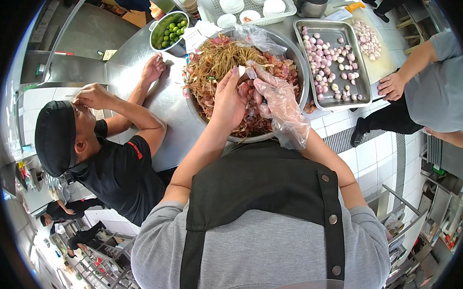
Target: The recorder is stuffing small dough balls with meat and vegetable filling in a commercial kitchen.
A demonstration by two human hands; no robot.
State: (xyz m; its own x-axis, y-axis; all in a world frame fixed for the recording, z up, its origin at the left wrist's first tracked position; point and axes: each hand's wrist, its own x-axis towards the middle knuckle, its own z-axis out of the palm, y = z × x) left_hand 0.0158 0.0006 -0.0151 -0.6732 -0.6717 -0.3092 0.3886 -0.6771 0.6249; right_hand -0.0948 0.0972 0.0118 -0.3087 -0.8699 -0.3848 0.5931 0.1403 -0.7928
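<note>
Over a large round metal bowl [304,70] heaped with shallots, papery skins [203,78] and dry root strands, my two hands meet. Bare and curved, my left hand [233,100] has a pale peeled piece [241,71], probably shallot, at its fingertips. My right hand [281,96] wears a clear plastic glove; its fingers are bent round several reddish unpeeled shallots [246,90], and a small dark object shows in its grip. To the right, a rectangular metal tray [365,90] holds many peeled shallots [322,63].
A metal pot of green limes [174,33] stands left of the bowl. Behind are a white basket [255,21] with small dishes and a cutting board [383,67] with shallots and a knife [341,12]. A co-worker [112,152] leans at the left; another person [436,83] stands right.
</note>
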